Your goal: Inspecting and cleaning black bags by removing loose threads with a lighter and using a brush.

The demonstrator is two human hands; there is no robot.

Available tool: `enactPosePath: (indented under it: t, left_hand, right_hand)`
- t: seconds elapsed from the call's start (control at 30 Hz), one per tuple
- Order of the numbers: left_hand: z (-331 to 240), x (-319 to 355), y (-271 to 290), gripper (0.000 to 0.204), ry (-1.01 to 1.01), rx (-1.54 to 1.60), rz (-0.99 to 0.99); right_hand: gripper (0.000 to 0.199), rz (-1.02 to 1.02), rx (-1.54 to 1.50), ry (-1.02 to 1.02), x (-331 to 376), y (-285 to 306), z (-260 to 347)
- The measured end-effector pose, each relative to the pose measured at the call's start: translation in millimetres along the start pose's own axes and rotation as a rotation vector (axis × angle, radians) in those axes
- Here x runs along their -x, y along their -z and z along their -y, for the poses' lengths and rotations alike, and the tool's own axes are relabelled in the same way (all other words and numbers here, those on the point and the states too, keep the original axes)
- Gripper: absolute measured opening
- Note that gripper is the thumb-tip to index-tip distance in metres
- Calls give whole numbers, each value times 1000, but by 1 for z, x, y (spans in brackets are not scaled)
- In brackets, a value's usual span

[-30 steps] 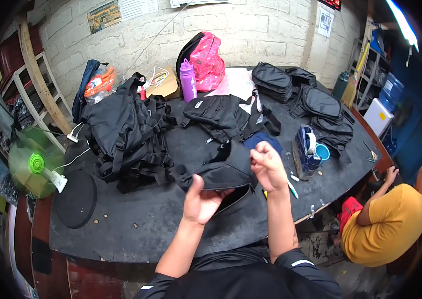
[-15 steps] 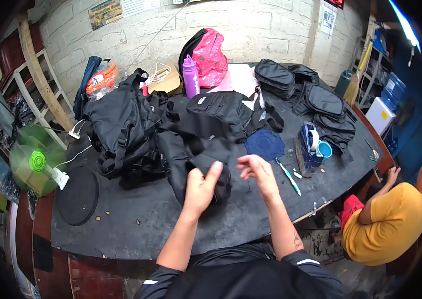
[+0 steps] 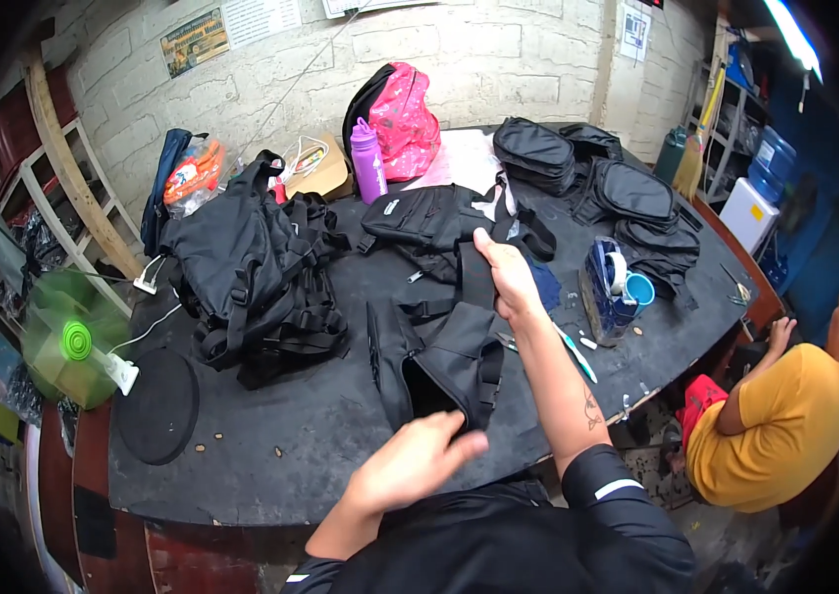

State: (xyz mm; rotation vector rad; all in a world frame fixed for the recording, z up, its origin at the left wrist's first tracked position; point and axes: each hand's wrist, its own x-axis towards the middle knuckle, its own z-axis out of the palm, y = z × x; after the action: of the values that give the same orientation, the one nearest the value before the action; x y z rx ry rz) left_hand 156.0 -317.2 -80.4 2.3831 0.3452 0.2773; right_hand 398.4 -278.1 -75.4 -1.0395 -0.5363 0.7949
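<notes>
A person stands at a dark bench (image 3: pixel 271 465) crowded with black bags. Their right hand (image 3: pixel 506 274) reaches forward over the middle of the bench, and its fingers (image 3: pixel 487 247) pinch the strap (image 3: pixel 479 282) of a small black pouch (image 3: pixel 444 366), pulling it up taut. The pouch lies on the bench just in front of the person, its open mouth turned toward them. Their left hand (image 3: pixel 415 460) hovers at the near edge of the pouch, fingers loosely spread, gripping nothing; its fingertips lie just at the pouch's lower corner.

To the left sits a heap of black backpacks (image 3: pixel 251 287). Beyond the pouch lies another black sling bag (image 3: pixel 429 218), and further right several black waist bags (image 3: pixel 588 173) are piled up. At the back of the bench stand a purple bottle (image 3: pixel 368 163) and a pink backpack (image 3: pixel 402 121). A crinkled orange and clear packet (image 3: pixel 192 173) rests at the back left. To the right of the pouch stands a blue cup (image 3: pixel 637 290).

On the pale brick wall hang a small rectangular yellowish sign (image 3: pixel 194 40) on the left, white paper sheets (image 3: pixel 261 18) beside it, and a white notice (image 3: pixel 635 32) on the right. A green fan (image 3: pixel 68 342) stands off the left end. Another person in a yellow shirt (image 3: pixel 766 436) sits low at the right.
</notes>
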Motion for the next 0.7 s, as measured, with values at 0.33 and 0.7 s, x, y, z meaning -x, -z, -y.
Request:
enactPosePath:
  t: [0.33, 0.7]
  left_hand:
    - [5, -64, 84, 47, -251, 783, -1]
    - [-25, -69, 59, 69, -192, 532, -361]
  right_hand:
    - [42, 760, 91, 251, 32, -28, 62]
    - [44, 63, 938, 648, 154, -15, 37]
